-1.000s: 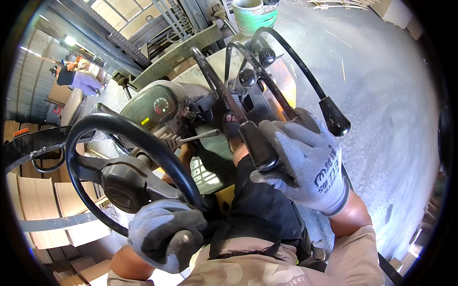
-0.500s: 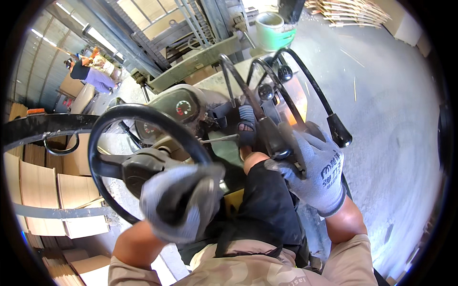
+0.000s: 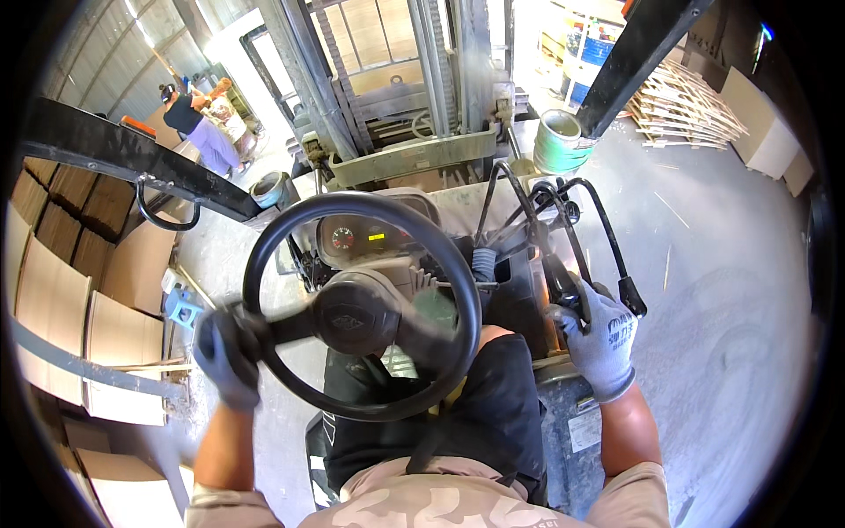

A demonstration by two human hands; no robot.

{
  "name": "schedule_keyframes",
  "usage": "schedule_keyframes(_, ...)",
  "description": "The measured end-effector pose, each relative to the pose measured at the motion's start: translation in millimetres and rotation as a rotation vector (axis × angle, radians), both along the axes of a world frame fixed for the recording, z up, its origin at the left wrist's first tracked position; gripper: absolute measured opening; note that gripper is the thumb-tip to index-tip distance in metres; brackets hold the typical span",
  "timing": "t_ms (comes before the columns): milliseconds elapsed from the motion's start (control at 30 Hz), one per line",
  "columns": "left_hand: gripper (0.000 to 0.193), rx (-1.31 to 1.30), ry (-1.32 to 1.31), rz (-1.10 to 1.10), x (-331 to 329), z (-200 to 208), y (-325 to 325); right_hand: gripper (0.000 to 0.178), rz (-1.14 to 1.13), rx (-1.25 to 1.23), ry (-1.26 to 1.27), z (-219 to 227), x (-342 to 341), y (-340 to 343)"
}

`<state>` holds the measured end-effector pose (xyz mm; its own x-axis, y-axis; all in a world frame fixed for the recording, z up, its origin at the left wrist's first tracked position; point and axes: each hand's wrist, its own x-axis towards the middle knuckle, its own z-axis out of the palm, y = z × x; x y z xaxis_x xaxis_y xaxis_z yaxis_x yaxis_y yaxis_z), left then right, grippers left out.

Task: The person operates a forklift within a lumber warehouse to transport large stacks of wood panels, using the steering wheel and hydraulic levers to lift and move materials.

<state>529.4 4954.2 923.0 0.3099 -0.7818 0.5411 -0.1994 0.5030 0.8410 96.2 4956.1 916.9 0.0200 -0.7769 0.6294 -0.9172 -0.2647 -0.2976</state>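
Note:
I sit at the controls of a forklift. My left hand (image 3: 227, 354), in a grey glove with a dark palm, is closed at the left side of the black steering wheel (image 3: 469, 304). Motion blurs its fingertips, so whether they grip the rim or a knob on it is unclear. To the right, my right hand (image 3: 606, 341), gloved alike, curls round the black grip of a control lever (image 3: 556, 275). Its fingers partly hide the neighbouring grips. One more bent lever (image 3: 607, 231) stands just right of that hand, its black grip free. Behind the wheel is a lit dashboard (image 3: 374, 236).
Ahead rises the forklift mast (image 3: 431, 75), with a green bucket (image 3: 562, 145) at its right. A person (image 3: 198, 132) in a dark top stands far left. Stacked boards (image 3: 123, 352) line the left side; a pile of wooden strips (image 3: 691, 106) lies far right.
My left hand has gone from the wheel's lower right round to its left side. My right hand stays at the levers. The view has swung, so the mast now appears upright and central.

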Motion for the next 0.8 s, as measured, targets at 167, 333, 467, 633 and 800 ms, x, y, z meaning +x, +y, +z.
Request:
schedule_keyframes(167, 0.019, -0.215, -0.443, -0.396, -28.4, -56.8, 43.0, 0.045, -0.127, 0.064, -0.066, -6.2, 52.4, -12.4)
schedule_keyframes(333, 0.017, -0.241, -0.599, -0.738, -91.7, -9.7, -20.8, 0.035, -0.164, 0.185, -0.182, -7.9, 78.4, -14.3)
schedule_keyframes(467, 0.013, -0.285, -0.467, -0.646, -96.2, 41.3, -91.2, 0.034, -0.264, 0.137, -0.117, -15.6, 107.3, -19.0)
schedule_keyframes(633, 0.015, -0.213, -0.09, -0.477, -30.7, 85.4, -157.6, 0.018, -0.197, -0.082, 0.05, -33.7, 147.2, -6.9)
schedule_keyframes(800, 0.018, -0.131, 0.241, -0.479, 53.8, 91.8, -197.3, 0.018, -0.242, 0.009, -0.088, -60.4, 168.9, -5.9)
